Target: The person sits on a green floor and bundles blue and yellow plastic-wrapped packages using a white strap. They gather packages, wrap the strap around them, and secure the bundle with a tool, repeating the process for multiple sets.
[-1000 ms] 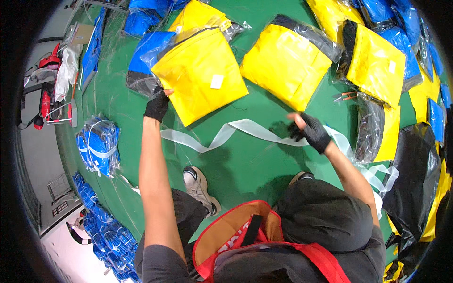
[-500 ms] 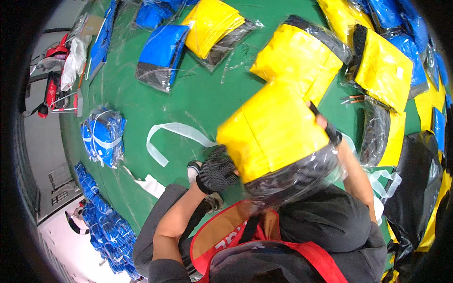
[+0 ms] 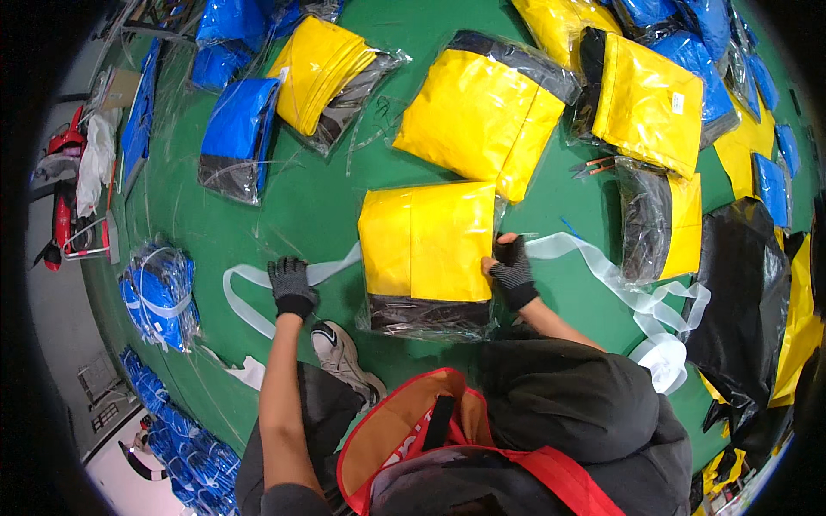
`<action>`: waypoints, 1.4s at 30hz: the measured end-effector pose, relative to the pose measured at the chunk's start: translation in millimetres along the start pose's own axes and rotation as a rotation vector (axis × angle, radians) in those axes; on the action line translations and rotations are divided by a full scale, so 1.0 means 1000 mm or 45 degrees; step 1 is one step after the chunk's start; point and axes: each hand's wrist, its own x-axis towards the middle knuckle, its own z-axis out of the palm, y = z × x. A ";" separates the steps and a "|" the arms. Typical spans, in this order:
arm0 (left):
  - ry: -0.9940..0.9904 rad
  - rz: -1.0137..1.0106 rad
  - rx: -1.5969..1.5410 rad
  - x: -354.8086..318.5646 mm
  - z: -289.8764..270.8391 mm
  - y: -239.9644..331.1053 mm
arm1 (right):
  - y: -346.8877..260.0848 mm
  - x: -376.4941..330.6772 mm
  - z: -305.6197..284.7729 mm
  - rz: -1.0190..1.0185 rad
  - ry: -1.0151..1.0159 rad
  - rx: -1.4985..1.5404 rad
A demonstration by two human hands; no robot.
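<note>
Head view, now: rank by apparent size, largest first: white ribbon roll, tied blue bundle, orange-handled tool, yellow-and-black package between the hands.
1. Yellow-and-black package
2. Tied blue bundle
3. White ribbon roll
4. Orange-handled tool
No close ties here.

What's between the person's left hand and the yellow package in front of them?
In the head view, a stretch of white ribbon, with green floor around it, runs from the left hand to the yellow package.

Pkg [image 3: 428, 245] on strap [image 3: 555, 245], btwn hands [image 3: 292, 285]
</note>
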 end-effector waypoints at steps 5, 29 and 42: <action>0.771 0.434 -0.828 -0.025 -0.042 0.121 | -0.058 0.088 -0.042 -0.293 0.352 -0.547; -0.936 0.102 -2.480 -0.035 -0.102 0.067 | -0.089 0.002 -0.007 0.474 -0.434 0.060; 0.353 0.328 -1.310 0.004 -0.136 0.076 | -0.063 -0.022 -0.017 0.508 -0.471 -0.339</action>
